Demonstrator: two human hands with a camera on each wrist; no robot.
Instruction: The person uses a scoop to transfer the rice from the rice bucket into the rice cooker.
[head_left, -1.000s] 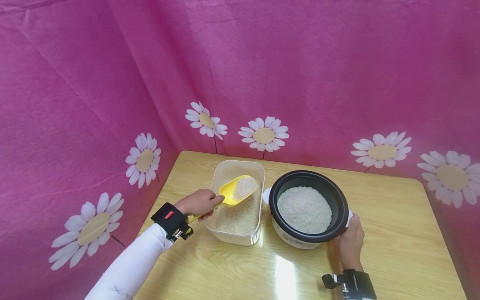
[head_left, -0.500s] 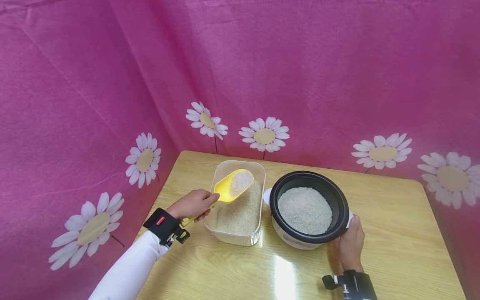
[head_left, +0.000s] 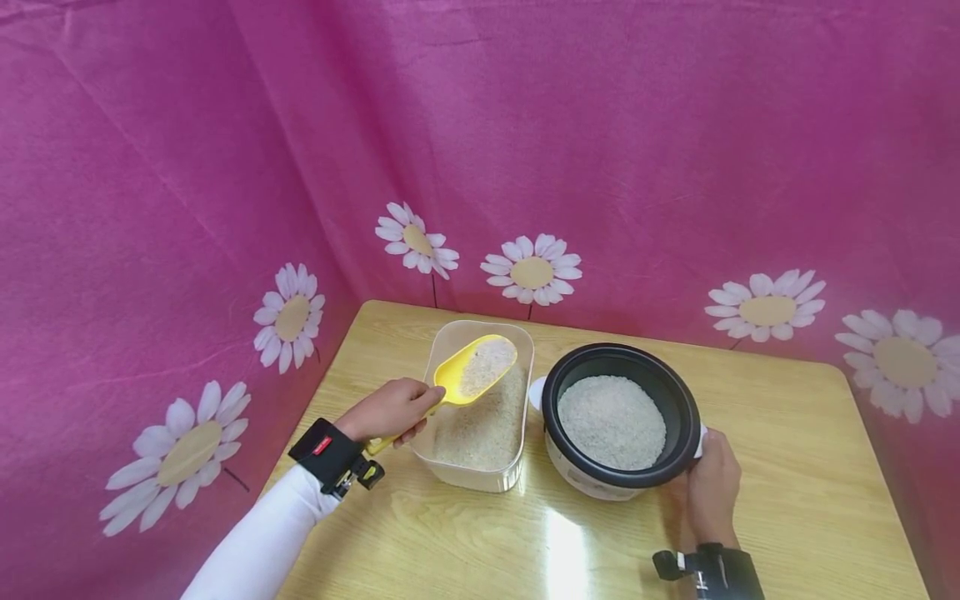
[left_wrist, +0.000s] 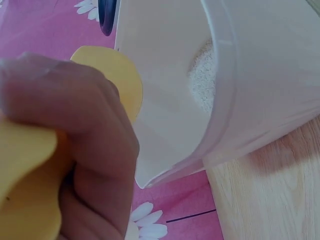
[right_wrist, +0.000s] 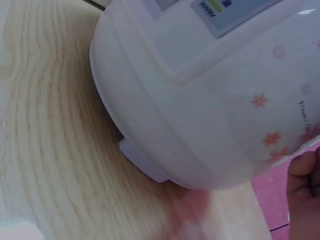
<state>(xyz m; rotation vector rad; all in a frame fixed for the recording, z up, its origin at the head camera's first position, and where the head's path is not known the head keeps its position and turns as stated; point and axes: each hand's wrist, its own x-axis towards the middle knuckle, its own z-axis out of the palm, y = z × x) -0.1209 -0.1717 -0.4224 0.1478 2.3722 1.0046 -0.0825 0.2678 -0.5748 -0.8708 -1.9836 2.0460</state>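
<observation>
My left hand (head_left: 386,410) grips the handle of a yellow scoop (head_left: 452,382), which carries a heap of rice (head_left: 489,364). The scoop is over a translucent plastic bin (head_left: 480,479) with more rice inside. In the left wrist view, curled fingers (left_wrist: 95,135) wrap the handle, and the scoop's bowl is partly hidden behind them. Right of the bin stands a white rice cooker (head_left: 581,479) with a black rim, rice (head_left: 611,421) in its pot. My right hand (head_left: 714,487) holds the cooker by its right side handle; the right wrist view catches its bent fingers at the lower body.
Bin and cooker stand side by side on a light wooden table (head_left: 465,550). A pink cloth with daisies (head_left: 637,167) hangs behind the table and along its left side. The cooker's front panel (right_wrist: 225,15) shows in the right wrist view.
The loaded scoop rises a little and swings left, then slightly back right, staying over the bin. My right hand shifts slightly right at the cooker's handle. Bin and cooker stay put.
</observation>
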